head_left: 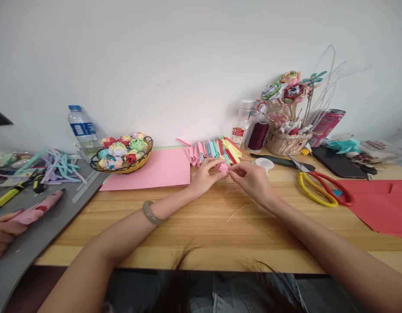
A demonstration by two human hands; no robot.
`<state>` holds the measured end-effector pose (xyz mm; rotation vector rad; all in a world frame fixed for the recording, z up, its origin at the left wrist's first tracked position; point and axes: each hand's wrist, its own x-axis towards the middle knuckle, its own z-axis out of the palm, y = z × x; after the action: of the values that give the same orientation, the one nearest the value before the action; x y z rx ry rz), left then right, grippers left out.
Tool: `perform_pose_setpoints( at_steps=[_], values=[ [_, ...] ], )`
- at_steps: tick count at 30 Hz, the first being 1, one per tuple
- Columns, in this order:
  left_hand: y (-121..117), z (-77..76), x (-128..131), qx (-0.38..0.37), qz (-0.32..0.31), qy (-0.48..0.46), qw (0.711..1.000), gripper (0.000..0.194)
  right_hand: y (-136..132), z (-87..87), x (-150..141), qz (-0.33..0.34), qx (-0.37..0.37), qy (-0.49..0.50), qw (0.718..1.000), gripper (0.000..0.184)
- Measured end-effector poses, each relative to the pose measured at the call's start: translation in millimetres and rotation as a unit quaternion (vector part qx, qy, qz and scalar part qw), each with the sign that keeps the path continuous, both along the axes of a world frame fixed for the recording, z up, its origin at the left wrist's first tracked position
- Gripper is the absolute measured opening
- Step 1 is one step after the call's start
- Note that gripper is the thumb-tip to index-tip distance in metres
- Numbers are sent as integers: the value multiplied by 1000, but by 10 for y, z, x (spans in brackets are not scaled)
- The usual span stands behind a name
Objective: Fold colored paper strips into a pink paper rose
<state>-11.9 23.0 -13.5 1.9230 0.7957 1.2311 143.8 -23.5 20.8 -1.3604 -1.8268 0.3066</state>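
A small pink paper flower is held up between both hands over the middle of the wooden table. My left hand is closed on its left side with thumb and fingers. At its right edge, my right hand pinches the paper with its fingertips. Just behind the hands lies a row of folded paper strips in pink, blue, yellow and red. A thin pale string trails on the table below my right hand. Part of the flower is hidden by the fingers.
Left are pink paper sheets, a basket of paper flowers and a water bottle. Right are scissors, thread, a phone and red paper. Another person's hand grips a pink tool.
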Motion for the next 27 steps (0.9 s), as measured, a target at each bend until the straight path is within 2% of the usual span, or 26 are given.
perform_pose_setpoints(
  at_steps=[3,5,8,11,17,21,27],
  values=[
    [-24,1,12,-41,-8,-31,999,33,-31,0,-19,-22,41,-39,998,12],
    [-63,23,18,-101,-39,-69,992,35,-31,6,-7,-21,65,-41,997,14],
    [-127,74,24,-210,-112,-138,961,38,-18,27,33,-18,56,52,997,19],
    [-172,119,28,-271,-161,-190,930,39,-23,64,53,-4,12,151,988,22],
    [-193,143,31,-281,-184,-222,916,37,-73,132,18,46,-49,193,979,23],
    [-182,140,31,-267,-172,-215,924,36,-70,142,14,43,-91,190,977,24],
    [-159,117,28,-234,-147,-189,942,36,-74,162,1,61,-116,219,967,23]
  ],
)
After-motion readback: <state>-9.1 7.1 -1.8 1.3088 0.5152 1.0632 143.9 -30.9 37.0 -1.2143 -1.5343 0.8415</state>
